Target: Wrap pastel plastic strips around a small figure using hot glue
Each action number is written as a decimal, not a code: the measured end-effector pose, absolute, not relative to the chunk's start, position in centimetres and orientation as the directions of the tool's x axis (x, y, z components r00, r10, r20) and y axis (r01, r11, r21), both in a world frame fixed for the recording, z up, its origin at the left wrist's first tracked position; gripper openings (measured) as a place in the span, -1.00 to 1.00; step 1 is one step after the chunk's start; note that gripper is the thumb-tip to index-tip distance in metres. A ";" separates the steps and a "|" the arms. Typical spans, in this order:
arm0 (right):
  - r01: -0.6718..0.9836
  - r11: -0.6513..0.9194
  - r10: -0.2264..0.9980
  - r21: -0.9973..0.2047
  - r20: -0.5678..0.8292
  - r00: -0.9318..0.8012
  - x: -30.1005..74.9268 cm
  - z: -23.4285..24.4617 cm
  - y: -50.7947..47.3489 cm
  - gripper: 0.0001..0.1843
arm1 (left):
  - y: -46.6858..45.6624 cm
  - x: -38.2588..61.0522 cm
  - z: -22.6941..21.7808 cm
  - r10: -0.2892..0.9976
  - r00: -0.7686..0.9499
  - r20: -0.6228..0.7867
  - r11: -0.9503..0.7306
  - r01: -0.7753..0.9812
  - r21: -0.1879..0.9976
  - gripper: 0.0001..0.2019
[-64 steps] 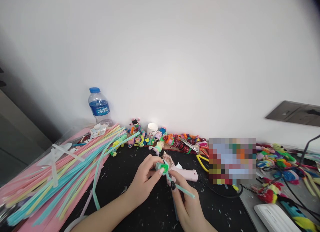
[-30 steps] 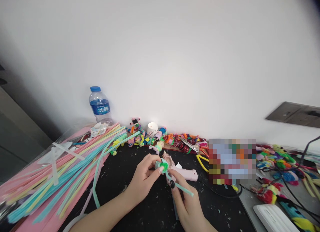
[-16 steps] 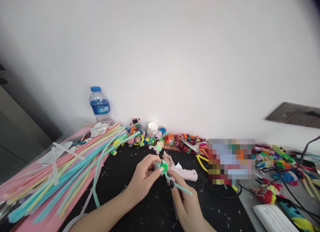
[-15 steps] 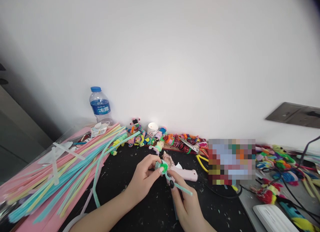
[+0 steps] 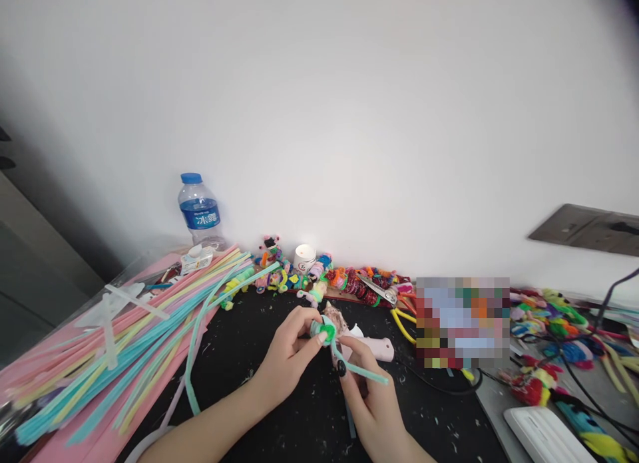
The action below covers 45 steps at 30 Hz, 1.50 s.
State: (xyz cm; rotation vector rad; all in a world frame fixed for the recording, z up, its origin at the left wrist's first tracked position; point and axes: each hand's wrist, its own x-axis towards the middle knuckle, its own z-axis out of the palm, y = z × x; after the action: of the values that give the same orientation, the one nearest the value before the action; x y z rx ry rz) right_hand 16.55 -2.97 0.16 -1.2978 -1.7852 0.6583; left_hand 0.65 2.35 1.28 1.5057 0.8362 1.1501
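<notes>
My left hand (image 5: 292,350) pinches a small coil of green and pale mint pipe cleaner (image 5: 327,332) between thumb and fingers. From that coil a loose mint pipe cleaner tail (image 5: 368,372) runs down to the right. My right hand (image 5: 372,400) has its thumb and index finger closed on this tail, close to the coil. Just behind the fingers lies a pale pink hot glue gun (image 5: 377,348), its front end partly hidden and stained brown around the nozzle.
Bundled pastel pipe cleaners (image 5: 164,323) spread over the left side. A water bottle (image 5: 200,210) stands against the wall. Along the back lie small pipe cleaner figures (image 5: 279,273), a paper cup (image 5: 305,258) and scissors (image 5: 377,290). A black cable (image 5: 449,391) and white device (image 5: 544,436) are at right.
The coil has turned a little, so more of its green face shows. The loose tail has swung slightly, and my right fingers have shifted a little along it.
</notes>
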 end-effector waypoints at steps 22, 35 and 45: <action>0.459 0.366 0.930 -0.810 0.343 -0.135 16.4 -0.1 -3.0 -0.69 | 2.3 0.5 1.1 0.908 0.337 0.249 -0.247 -0.050 0.968 -0.94; 0.421 0.315 0.949 -0.850 0.271 -0.162 16.3 0.6 -2.9 -0.66 | 2.3 0.5 1.0 0.908 0.346 0.238 -0.235 -0.052 0.971 -0.93; 0.413 0.307 0.951 -0.858 0.264 -0.160 16.3 0.4 -2.9 -0.67 | 2.2 0.6 1.0 0.908 0.348 0.234 -0.230 -0.054 0.972 -0.94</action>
State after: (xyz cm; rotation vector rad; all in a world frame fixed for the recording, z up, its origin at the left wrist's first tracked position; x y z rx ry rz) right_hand 16.32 -2.92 0.38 -1.2370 -1.7316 0.8036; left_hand 0.55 2.18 1.03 1.5194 0.8067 1.1056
